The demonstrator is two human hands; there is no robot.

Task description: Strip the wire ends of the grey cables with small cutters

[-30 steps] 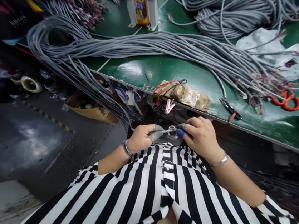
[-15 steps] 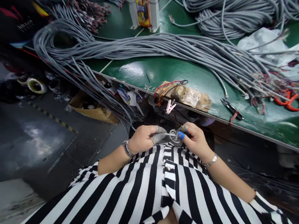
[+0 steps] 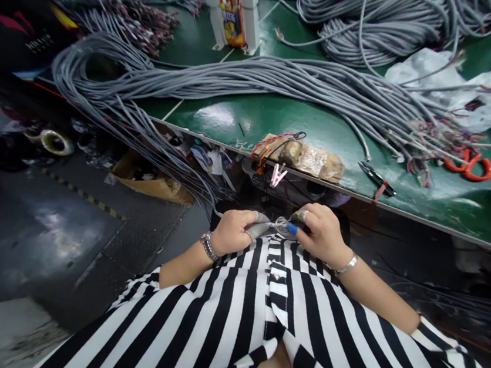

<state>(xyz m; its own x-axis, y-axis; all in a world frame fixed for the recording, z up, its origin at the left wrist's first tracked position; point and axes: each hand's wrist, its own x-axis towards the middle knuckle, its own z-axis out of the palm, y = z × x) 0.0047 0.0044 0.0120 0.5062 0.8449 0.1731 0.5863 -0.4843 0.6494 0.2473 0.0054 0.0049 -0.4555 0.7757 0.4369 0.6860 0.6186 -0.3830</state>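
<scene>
My left hand (image 3: pixel 235 230), thumb and finger wrapped in grey coverings, pinches a grey cable close to its end. Pale, curled wires (image 3: pixel 280 226) spread from that end between my two hands, in front of the striped shirt. At those wires is my right hand (image 3: pixel 323 235), its thumb in a blue covering and a finger in a grey one, fingers closed in on the strands. Which strand it grips is too small to see. From my left hand the cable runs toward a long bundle of grey cables (image 3: pixel 240 72) on the green bench.
On the green bench (image 3: pixel 218 116) lie black-handled pliers (image 3: pixel 377 179), orange-handled scissors (image 3: pixel 469 164) and a taped cardboard block (image 3: pixel 314 160). A pink clip (image 3: pixel 277 176) hangs at the bench edge. Coiled cables (image 3: pixel 378 28) and a plastic bag (image 3: pixel 455 90) lie behind; a carton (image 3: pixel 152 182) is below.
My right hand has turned slightly, its blue-covered thumb shifting left and down along the wires. My left hand keeps its pinch. The whole view has shifted a little.
</scene>
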